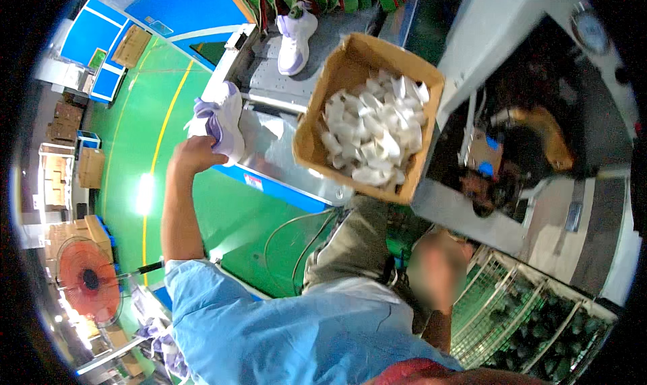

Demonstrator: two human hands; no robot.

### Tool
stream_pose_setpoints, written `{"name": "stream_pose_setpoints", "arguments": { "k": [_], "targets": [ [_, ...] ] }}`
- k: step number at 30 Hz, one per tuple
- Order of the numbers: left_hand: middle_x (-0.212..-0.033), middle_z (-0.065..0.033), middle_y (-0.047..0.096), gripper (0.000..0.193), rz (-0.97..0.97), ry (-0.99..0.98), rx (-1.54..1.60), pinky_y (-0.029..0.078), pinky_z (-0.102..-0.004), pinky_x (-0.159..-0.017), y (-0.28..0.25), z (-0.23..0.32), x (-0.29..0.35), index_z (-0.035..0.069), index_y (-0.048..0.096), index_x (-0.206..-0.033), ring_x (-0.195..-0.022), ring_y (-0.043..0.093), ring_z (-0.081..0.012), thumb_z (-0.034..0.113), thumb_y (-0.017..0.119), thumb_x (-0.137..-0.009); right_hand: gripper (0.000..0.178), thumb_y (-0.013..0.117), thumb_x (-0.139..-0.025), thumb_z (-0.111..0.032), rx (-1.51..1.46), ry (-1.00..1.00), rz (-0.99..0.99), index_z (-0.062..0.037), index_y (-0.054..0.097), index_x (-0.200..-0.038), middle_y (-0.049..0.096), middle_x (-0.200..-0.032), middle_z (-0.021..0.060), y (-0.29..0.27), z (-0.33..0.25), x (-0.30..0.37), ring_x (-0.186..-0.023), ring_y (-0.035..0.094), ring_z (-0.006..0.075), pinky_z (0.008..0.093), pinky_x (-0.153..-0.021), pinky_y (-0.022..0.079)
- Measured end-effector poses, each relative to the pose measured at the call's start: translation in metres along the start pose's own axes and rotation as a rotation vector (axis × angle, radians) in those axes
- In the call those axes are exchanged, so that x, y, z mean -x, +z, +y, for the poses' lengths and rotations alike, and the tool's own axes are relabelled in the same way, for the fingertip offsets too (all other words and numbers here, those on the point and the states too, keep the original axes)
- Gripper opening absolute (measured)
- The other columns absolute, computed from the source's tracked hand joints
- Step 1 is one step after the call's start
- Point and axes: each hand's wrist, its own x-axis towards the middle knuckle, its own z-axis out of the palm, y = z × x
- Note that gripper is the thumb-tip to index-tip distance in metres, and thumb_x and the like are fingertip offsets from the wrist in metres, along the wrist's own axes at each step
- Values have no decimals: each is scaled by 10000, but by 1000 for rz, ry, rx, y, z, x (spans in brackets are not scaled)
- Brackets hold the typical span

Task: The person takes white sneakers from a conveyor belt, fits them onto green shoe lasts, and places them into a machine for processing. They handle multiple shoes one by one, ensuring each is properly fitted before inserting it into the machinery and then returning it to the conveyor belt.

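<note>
White and lilac, a shoe (231, 112) is at 10 o'clock, its near end clamped in the left hand (195, 153), beside a metal table (286, 161). At 1 o'clock, a cardboard box (377, 52) holds white pieces (374, 129); near 12, another shoe (294, 47) rests. The right hand (439, 270), at 4 o'clock, is blurred; its grip cannot be told.
</note>
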Motion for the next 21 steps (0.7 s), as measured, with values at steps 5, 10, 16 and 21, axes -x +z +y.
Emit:
{"name": "stream_pose_setpoints", "arguments": {
  "k": [5,10,16,21],
  "targets": [
    [-1066,-231,706,730,395,205,628,547,-446,-859,-74,73,-121,25,687,-1098,-1008,685,-368,682,710,-779,365,627,-1005,-323,-55,92,45,-35,677,-1224,711,-1077,127,17,-21,1,-963,666,233,336,-867,505],
    [-1232,-287,610,916,681,-30,790,499,-471,-995,27,135,-317,-19,477,-1312,-1209,577,-426,499,877,-671,357,632,-1005,-317,-283,140,65,-52,686,-1237,724,-1091,150,19,-32,14,-972,687,259,351,-871,516],
    [-964,-184,713,662,409,-104,994,561,-424,-846,17,99,-285,-17,639,-1139,-913,698,-363,420,859,-693,388,643,-991,-387,-68,5,160,-94,699,-1241,721,-1123,163,24,-49,26,-978,704,286,387,-853,542],
    [-1067,-179,681,518,-202,322,2038,602,-468,-717,-24,68,-105,-16,556,-1283,-863,702,-289,389,556,-960,468,650,-979,-299,-294,-25,38,-68,560,-1377,659,-1247,162,52,-56,-3,-1088,650,269,389,-951,505]
  ]
}}
